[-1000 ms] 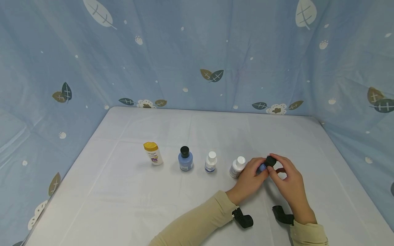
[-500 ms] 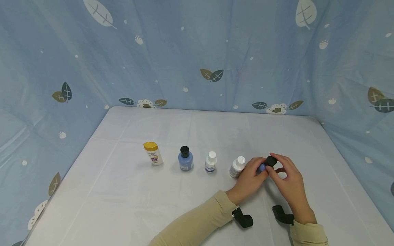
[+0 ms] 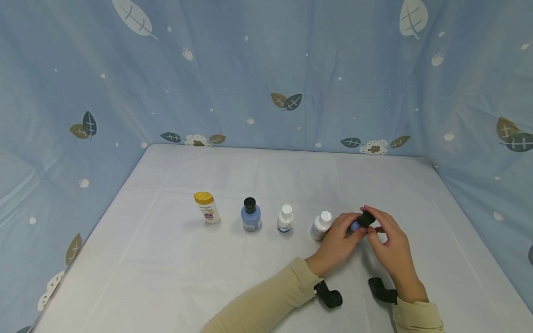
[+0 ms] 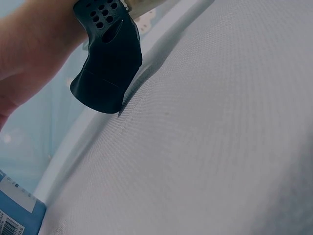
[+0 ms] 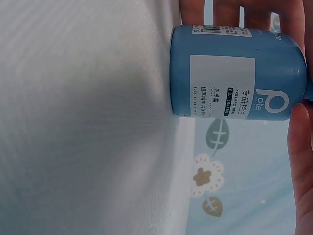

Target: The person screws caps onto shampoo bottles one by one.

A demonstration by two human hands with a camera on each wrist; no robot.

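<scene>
On the right of the head view, my left hand [image 3: 334,244] grips a small blue shampoo bottle [image 5: 222,73] by its body. My right hand [image 3: 392,246] pinches the bottle's black cap [image 3: 367,218] between thumb and fingers. In the right wrist view the bottle's base sits at the white tabletop and its printed label shows. Only a corner of the bottle [image 4: 19,208] enters the left wrist view. Just left of my left hand stands a white bottle with a white cap [image 3: 321,225].
Farther left stand another white bottle [image 3: 285,219], a blue bottle with a black cap [image 3: 251,217] and a white bottle with a yellow cap [image 3: 208,209]. The white-covered table [image 3: 166,277] meets a blue patterned curtain [image 3: 233,69] at the back and sides.
My right thumb and fingers have shifted their hold on the black cap, the thumb moving slightly right. My left hand keeps its grip on the bottle, and the other bottles have not moved.
</scene>
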